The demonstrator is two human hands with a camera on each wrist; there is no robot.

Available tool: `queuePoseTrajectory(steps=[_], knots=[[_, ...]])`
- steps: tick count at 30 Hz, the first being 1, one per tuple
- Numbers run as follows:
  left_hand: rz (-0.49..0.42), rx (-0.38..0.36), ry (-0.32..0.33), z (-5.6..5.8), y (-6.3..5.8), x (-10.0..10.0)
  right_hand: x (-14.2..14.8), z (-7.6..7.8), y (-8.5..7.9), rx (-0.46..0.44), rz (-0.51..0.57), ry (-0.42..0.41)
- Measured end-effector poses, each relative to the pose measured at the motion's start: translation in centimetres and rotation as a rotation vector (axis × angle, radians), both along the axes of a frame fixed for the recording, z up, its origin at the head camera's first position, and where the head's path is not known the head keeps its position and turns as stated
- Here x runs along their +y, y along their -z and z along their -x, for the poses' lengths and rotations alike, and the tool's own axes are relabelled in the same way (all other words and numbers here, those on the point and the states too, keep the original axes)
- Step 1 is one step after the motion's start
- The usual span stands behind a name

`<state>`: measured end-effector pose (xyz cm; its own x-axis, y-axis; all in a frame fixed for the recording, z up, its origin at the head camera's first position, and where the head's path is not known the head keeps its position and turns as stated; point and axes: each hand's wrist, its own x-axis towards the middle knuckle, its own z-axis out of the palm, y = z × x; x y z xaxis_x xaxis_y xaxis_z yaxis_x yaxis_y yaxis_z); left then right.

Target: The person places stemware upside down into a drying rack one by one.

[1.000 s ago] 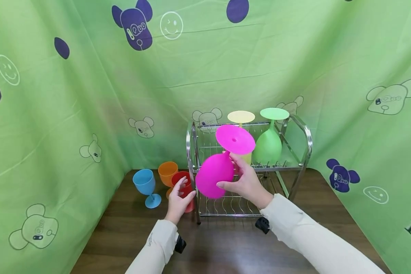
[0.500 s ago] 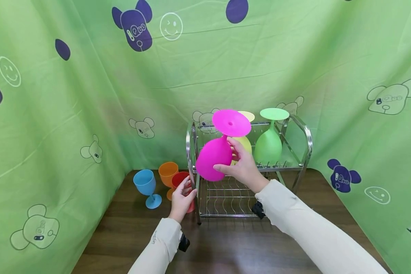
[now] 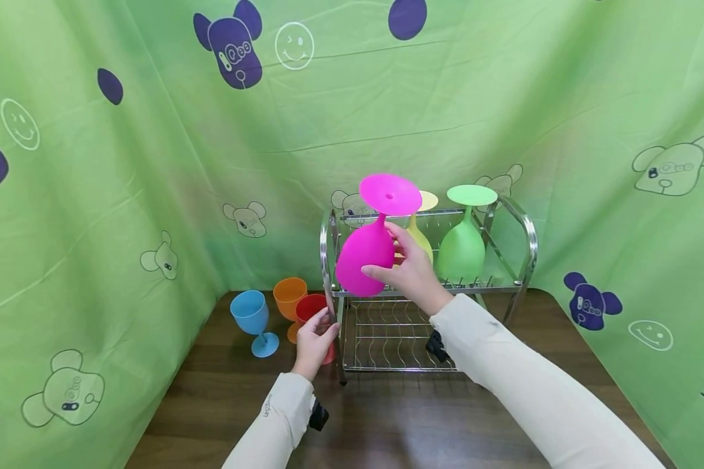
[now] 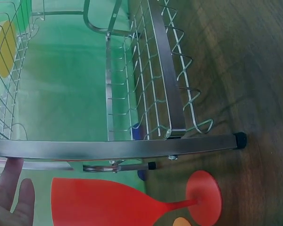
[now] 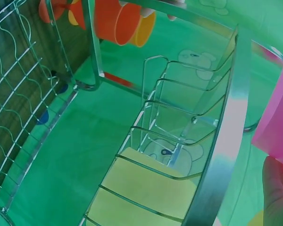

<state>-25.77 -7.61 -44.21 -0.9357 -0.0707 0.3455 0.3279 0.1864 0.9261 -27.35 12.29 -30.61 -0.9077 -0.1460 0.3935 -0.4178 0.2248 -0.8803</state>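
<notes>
The right hand [image 3: 410,270] holds a magenta goblet [image 3: 365,257] upside down, thumb on the near side of the bowl and fingers curled behind it close to the stem. The magenta goblet is tilted, its round foot uppermost and its bowl slanting down toward the left, in front of the left part of the upper tier [image 3: 475,288] of a metal wire rack [image 3: 530,246]; whether its rim touches the wires cannot be told. The left hand [image 3: 313,348] grips the rack's front left post [image 4: 108,149], its fingers and thumb meeting the metal just beside a red goblet [image 4: 99,200]. On the upper tier a yellow goblet [image 3: 420,240] and a green goblet [image 3: 462,251] stand inverted side by side, feet in the air; the yellow one is partly hidden by the right hand and the magenta goblet. Left of the rack, on the dark wooden worktop [image 3: 375,417], the red goblet stands upright, partly covered by the left hand and the post. An orange goblet [image 3: 289,296] stands upright behind it, and a blue goblet [image 3: 250,314], also upright, is farthest left. Both arms wear white sleeves [image 3: 522,378]. A green cloth [image 3: 352,117] printed with cartoon animal heads and smiling faces hangs behind and at the sides.
</notes>
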Motion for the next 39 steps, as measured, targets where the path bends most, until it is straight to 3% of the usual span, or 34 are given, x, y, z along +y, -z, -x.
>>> queuePoseTrajectory(steps=[2,14,29,35,39], knots=[[-0.002,-0.001,0.002,-0.6,-0.9,0.1,-0.1,0.2,0.0,-0.011,-0.007,0.009],[-0.019,0.034,-0.038,0.0,-0.4,0.3,-0.6,1.8,0.0,-0.034,-0.028,0.059],[0.01,0.029,-0.014,0.1,-0.7,0.1,-1.1,3.3,0.2,-0.037,-0.072,0.11],[0.037,0.037,-0.015,-0.1,-1.0,0.2,-1.3,4.1,0.6,-0.059,-0.065,0.081],[0.025,0.031,-0.018,0.4,-0.4,0.2,-1.4,4.5,1.0,-0.069,-0.077,0.071]])
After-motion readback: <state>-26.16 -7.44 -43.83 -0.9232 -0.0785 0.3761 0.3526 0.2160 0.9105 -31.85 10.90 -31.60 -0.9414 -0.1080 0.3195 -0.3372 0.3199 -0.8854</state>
